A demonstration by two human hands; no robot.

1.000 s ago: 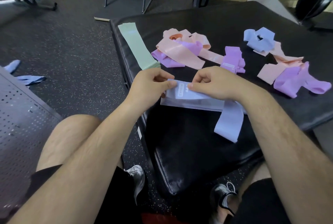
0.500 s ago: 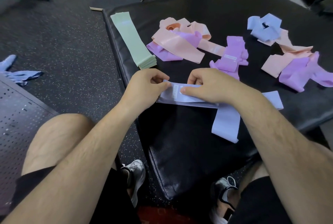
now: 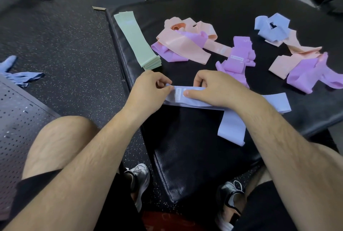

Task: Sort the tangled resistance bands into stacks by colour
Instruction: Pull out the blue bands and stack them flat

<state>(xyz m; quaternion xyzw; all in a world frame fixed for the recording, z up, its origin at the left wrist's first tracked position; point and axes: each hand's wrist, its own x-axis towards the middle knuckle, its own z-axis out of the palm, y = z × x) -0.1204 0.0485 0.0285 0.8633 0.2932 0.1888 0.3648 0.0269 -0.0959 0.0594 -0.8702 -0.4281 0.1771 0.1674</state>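
Near the left edge of the black mat (image 3: 185,156), laid flat across it: pale blue bands (image 3: 196,101), one loose loop trailing toward the near edge. Pinched at the left end between thumb and curled fingers of the left hand (image 3: 148,91); gripped just beside by the right hand (image 3: 209,89), thumb flat by the white label, fingers curled over the far side. Along the left edge, a neat green stack (image 3: 137,39). Mid-mat, a pink-and-purple tangle (image 3: 181,43) and a purple bundle (image 3: 237,58). Toward the far right corner, a blue-and-pink tangle (image 3: 272,28); by the right edge, a pink-and-purple heap (image 3: 300,69).
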